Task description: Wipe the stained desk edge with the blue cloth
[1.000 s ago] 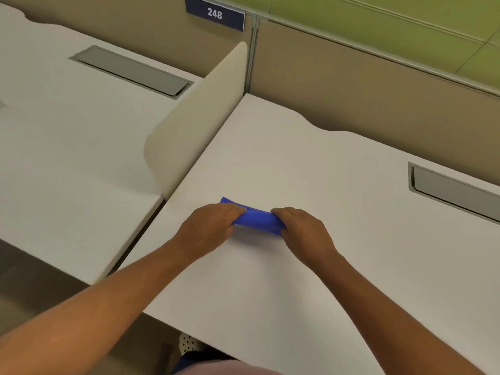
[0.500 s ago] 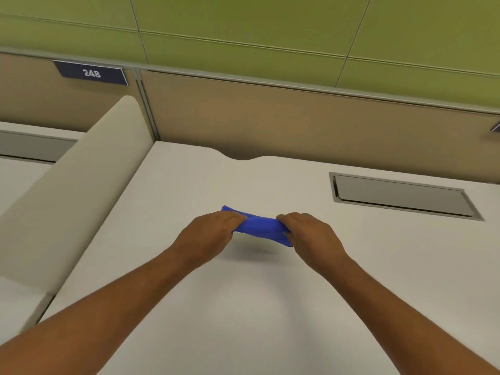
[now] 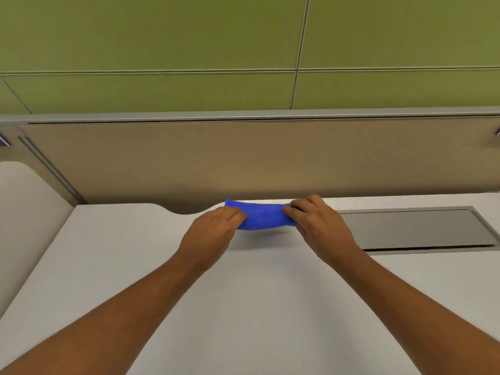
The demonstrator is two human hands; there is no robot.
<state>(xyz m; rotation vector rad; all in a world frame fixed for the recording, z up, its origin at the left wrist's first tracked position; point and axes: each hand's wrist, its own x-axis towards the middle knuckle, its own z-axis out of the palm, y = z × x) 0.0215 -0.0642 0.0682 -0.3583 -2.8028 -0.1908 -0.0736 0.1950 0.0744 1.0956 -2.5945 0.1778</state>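
Note:
A folded blue cloth [image 3: 261,217] is stretched between both hands, just above the white desk [image 3: 243,293] and close to its far edge [image 3: 121,205]. My left hand [image 3: 211,234] pinches the cloth's left end. My right hand [image 3: 316,220] grips its right end. The far desk edge has a curved notch [image 3: 186,211] just left of the cloth. No stain is visible from here.
A grey cable hatch [image 3: 414,228] is set into the desk right of my right hand. A brown partition [image 3: 243,161] rises behind the desk, with green wall panels above. A cream side divider [image 3: 24,220] stands at the left.
Both hands have carried the cloth away from me toward the desk's far edge. The view has swung right and tilted up, and the neighbouring desk has left the frame.

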